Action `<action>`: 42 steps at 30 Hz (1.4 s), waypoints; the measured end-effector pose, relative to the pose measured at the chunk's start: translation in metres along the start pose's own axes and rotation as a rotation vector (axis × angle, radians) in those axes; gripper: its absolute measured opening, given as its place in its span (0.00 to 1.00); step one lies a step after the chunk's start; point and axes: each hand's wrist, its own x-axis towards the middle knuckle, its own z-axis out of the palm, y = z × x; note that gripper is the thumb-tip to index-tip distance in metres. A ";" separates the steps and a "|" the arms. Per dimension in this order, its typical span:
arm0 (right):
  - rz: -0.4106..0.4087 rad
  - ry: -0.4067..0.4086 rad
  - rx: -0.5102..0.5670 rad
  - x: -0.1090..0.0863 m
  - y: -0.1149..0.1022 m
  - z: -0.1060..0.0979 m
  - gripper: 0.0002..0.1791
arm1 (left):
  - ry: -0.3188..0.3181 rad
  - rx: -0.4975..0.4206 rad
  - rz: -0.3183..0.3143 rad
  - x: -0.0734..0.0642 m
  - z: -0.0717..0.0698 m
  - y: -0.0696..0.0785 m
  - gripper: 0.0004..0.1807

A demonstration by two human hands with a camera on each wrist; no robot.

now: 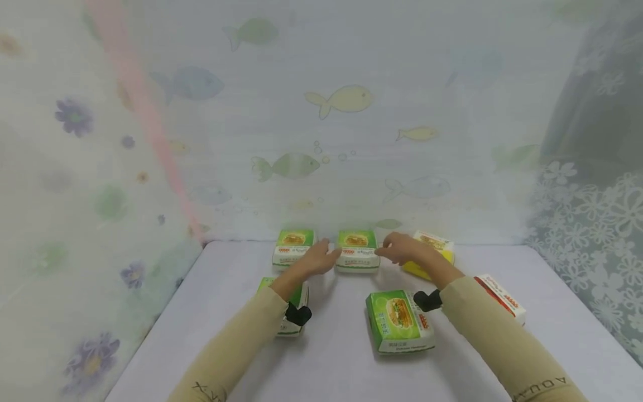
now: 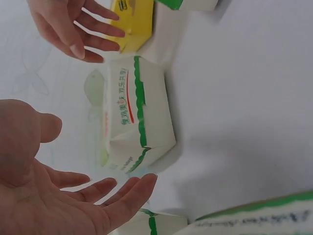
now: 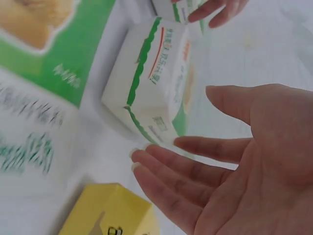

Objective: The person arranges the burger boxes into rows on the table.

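Note:
Between my two hands stands a green and white burger box [image 1: 358,252] at the back middle of the table. My left hand [image 1: 320,258] is at its left side, fingers spread and loosely bent, as the left wrist view shows. At the right side my right hand [image 1: 399,249] faces it with relaxed, nearly straight fingers; in the right wrist view the fingertips [image 3: 139,159] lie close to the box's corner. Neither hand grips anything. Another green and white box [image 1: 293,248] stands just left of my left hand, and a yellow and white box [image 1: 433,245] sits partly behind my right hand.
A green box [image 1: 300,329] lies partly hidden under my left forearm. In front, right of centre, is another green burger box [image 1: 399,321]. A red and white box [image 1: 502,298] lies beyond my right sleeve. A fish-patterned curtain [image 1: 346,139] hangs behind the white table [image 1: 331,368].

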 end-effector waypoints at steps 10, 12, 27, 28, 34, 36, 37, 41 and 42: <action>-0.086 0.057 -0.118 -0.029 0.012 -0.011 0.26 | -0.019 0.040 0.090 -0.028 -0.009 -0.002 0.36; -0.096 0.058 -0.119 -0.034 0.015 -0.011 0.26 | -0.028 0.023 0.102 -0.034 -0.010 -0.002 0.36; -0.084 -0.002 -0.081 -0.067 0.039 0.000 0.28 | -0.148 -0.092 0.167 -0.063 0.012 -0.004 0.36; -0.082 -0.007 -0.073 -0.069 0.041 0.001 0.28 | -0.159 -0.101 0.164 -0.064 0.014 -0.003 0.37; -0.043 -0.055 0.036 -0.077 0.051 0.010 0.29 | -0.228 -0.154 0.149 -0.071 0.037 -0.001 0.40; -0.029 -0.071 0.080 -0.078 0.053 0.014 0.29 | -0.257 -0.183 0.133 -0.073 0.046 -0.001 0.42; -0.034 -0.074 0.093 -0.079 0.054 0.016 0.29 | -0.271 -0.197 0.126 -0.073 0.050 -0.001 0.43; -0.041 -0.085 0.130 -0.079 0.055 0.024 0.29 | -0.312 -0.260 0.090 -0.075 0.065 -0.001 0.49; -0.045 -0.087 0.134 -0.079 0.055 0.025 0.29 | -0.319 -0.277 0.082 -0.075 0.068 -0.001 0.50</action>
